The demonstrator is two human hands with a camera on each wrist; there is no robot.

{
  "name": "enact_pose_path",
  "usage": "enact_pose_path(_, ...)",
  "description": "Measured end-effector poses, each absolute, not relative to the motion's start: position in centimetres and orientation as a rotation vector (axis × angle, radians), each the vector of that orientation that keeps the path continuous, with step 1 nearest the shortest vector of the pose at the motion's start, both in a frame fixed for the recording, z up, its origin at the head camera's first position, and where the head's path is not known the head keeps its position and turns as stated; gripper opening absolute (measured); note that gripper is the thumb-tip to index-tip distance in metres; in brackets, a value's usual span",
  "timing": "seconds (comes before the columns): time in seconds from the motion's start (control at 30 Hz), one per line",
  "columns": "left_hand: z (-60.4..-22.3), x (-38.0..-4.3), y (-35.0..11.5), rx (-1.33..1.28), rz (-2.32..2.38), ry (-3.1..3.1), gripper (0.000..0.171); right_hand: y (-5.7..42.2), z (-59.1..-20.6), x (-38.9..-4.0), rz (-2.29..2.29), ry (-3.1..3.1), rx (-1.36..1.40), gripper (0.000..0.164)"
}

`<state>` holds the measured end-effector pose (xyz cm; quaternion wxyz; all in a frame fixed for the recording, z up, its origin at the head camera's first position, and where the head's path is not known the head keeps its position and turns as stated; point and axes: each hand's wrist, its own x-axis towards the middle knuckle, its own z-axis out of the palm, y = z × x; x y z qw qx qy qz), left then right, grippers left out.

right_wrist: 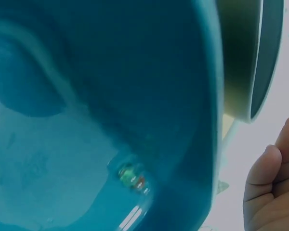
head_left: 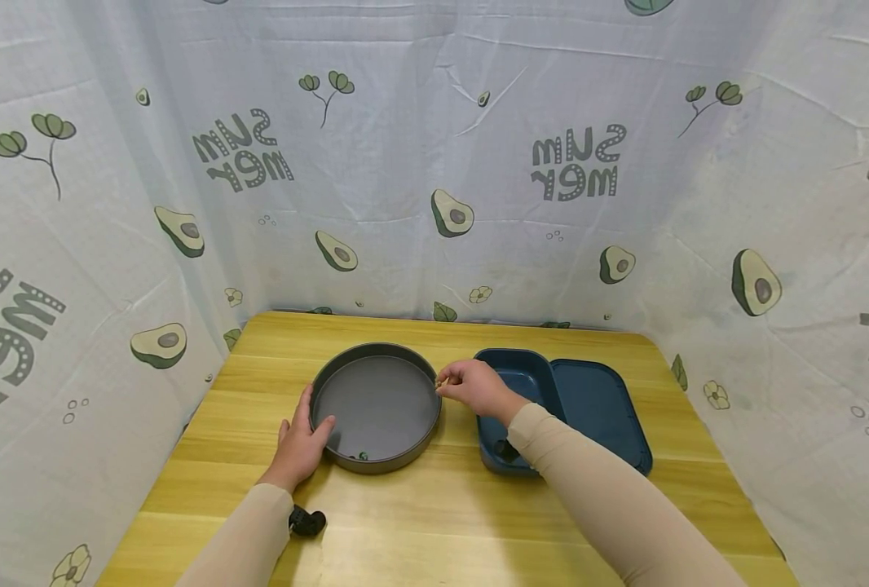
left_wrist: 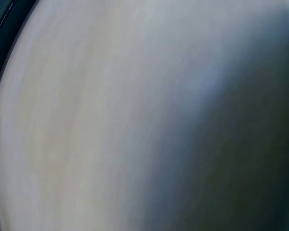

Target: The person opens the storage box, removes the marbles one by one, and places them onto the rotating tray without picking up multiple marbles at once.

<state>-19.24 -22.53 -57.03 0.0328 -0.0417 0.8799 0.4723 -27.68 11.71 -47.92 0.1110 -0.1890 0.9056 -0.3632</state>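
A round grey pan (head_left: 376, 399) lies on the table, with small green bits (head_left: 363, 456) at its near inside edge. My left hand (head_left: 301, 444) grips its left rim, the thumb over the inside and the fingers along the outer wall. Beside the pan's right rim, my right hand (head_left: 474, 387) pinches a small gold-coloured piece (head_left: 442, 382), mostly hidden by the fingertips. My right forearm reaches across a dark blue box (head_left: 487, 436). In the right wrist view, small shiny green and red pieces (right_wrist: 131, 177) lie in the box's corner.
A flat dark blue lid (head_left: 603, 408) lies at the box's right side. The wooden table (head_left: 398, 522) meets a printed curtain (head_left: 390, 163) at the back and sides. Black wrist cameras sit at both sleeves. Only a blurred pale surface fills most of the left wrist view.
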Motion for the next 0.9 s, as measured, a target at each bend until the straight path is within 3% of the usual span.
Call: enact_pose_path(0.9, -57.1, -19.3, -22.5, -0.116, 1.438, 2.722, 0.08, 8.1, -48.4, -26.5, -1.053, 2.556, -0.712, 0.014)
